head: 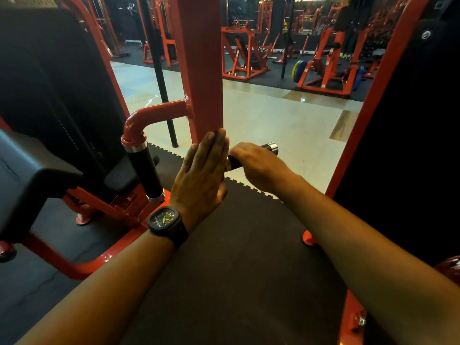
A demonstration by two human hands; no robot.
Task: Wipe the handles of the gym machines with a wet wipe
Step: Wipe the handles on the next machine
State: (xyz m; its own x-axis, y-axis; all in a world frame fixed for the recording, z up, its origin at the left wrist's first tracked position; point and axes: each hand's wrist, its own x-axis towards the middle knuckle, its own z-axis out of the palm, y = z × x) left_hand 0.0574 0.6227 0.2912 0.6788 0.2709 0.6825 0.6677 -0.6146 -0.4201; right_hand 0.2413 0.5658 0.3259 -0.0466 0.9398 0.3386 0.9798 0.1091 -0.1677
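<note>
At the left edge of the machine is one black padded seat [29, 168], with nobody on it. Next to it the left handle [145, 170] hangs down from a red bent pipe welded to the left side of the red post [201, 70]; nothing touches this handle. The left hand [201, 173], with one watch [166, 220] on its wrist, lies flat against the lower part of the post, fingers straight and together. I think it is there to steady the person, or to keep the arm of the machine from swinging.

From the right side of the post the right handle [268, 148] sticks out sideways, and the right hand [256, 161] is curled over its black grip, so only the chrome end and a short piece near the post show. The wet wipe cannot be seen; probably it is under this palm, which would explain the grasp.

So I count two handles, one post and two hands.
</note>
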